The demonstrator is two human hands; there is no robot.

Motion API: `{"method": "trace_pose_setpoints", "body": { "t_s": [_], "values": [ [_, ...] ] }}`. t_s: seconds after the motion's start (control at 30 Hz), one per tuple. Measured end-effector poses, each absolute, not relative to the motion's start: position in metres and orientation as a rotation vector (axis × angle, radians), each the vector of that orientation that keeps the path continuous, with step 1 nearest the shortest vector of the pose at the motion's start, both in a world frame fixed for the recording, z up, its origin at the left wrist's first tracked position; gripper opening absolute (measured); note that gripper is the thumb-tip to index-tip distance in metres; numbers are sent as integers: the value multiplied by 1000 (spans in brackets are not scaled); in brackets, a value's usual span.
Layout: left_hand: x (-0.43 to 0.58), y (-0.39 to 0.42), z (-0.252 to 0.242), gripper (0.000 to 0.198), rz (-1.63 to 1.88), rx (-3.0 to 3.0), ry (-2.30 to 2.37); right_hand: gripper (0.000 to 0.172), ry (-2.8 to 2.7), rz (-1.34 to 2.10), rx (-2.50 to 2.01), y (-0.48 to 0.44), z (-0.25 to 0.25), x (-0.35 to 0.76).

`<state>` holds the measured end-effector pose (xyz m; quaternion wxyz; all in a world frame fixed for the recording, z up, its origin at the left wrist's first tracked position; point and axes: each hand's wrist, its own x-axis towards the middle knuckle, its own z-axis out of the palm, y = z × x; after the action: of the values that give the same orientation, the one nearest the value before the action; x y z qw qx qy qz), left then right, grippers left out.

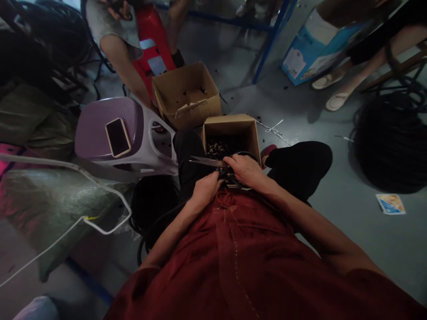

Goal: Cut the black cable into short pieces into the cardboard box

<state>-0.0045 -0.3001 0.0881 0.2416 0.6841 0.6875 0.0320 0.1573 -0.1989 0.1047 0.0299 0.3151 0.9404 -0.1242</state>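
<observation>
Grey floor [347, 231], blue metal frame [271, 44], cardboard box [230, 126]

Logged from my station: steel scissors [207, 162], blades jutting out past my right hand [245, 171]; black cord [230, 180] bunched beside my left hand [206, 191]; cardboard box [230, 126] just beyond both hands, holding dark scraps [216, 147].

Your top [233, 266] is a deep rust red, with a line of pale dotted stitching down its front, and your trousers [300, 166] are black. The scissors [207, 162] have silvery steel blades. The cardboard box [230, 129] is plain tan, filled with mottled black-and-tan scraps [216, 147]. The plastic seat [106, 129] is lilac and pale grey, the carton [316, 49] is bright blue and white, and the floor [350, 231] is dull grey.
</observation>
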Motion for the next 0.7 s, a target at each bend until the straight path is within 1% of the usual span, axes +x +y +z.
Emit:
{"method": "trace_pose_setpoints", "body": {
  "t_s": [0.2, 0.37, 0.43, 0.5, 0.57, 0.7],
  "values": [
    [-19, -301, 88, 28, 105, 1838, 1813, 41, 2883, -360, 1129, -181, 97, 186],
    [-32, -304, 86, 27, 128, 1874, 1770, 38, 2888, -397, 1167, -174, 86, 199],
    [-38, -305, 86, 28, 143, 1859, 1768, 39, 2855, -467, 1254, -170, 80, 204],
    [-43, -306, 87, 30, 140, 1833, 1763, 42, 2817, -610, 1317, -167, 74, 207],
    [-42, -304, 88, 32, 132, 1811, 1750, 44, 2801, -737, 1319, -167, 71, 207],
    [-19, -290, 89, 36, 203, 1795, 1713, 44, 2792, -848, 1276, -176, 69, 197]
  ]
}}
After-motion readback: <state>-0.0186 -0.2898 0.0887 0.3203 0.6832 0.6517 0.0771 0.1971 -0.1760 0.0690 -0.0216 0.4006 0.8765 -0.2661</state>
